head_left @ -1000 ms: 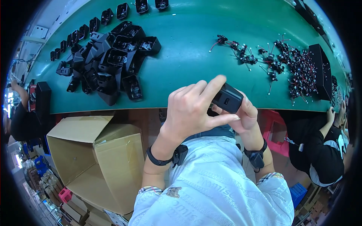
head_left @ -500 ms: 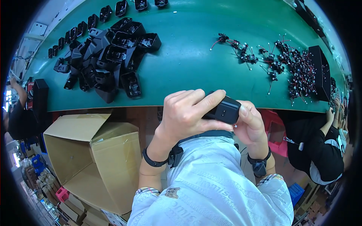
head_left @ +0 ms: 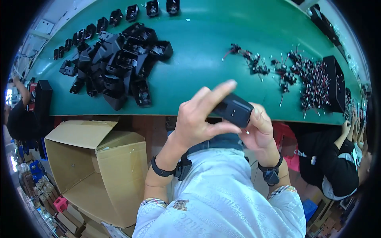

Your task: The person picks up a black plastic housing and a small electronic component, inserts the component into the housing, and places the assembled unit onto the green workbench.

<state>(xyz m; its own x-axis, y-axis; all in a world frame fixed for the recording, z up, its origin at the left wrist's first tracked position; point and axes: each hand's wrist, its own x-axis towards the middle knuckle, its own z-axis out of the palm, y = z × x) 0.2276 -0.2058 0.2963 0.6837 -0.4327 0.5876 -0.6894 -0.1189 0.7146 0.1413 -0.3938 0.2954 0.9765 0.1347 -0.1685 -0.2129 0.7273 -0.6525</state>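
Just over the near table edge, a black plastic housing [head_left: 235,112] is tilted between my two hands. My left hand [head_left: 198,115] holds its left side, thumb along the near edge and index finger lifted off the top. At the right end my right hand [head_left: 260,129] grips it with the thumb; its other fingers are partly hidden. A tiny white connector [head_left: 247,132] shows beside my right fingers. The inside of the housing faces away from view. On the left of the green table lies a heap of similar black housings [head_left: 115,59].
A row of black housings [head_left: 116,17] lines the far left of the table. Small wired parts [head_left: 313,83] lie heaped at the right beside a black box [head_left: 336,85]. An opened cardboard box [head_left: 119,178] stands at my left. Another person [head_left: 333,162] sits at the right.
My left index finger has lifted off the housing, and my left hand has opened slightly. The housing has tipped a little and stays between both hands.
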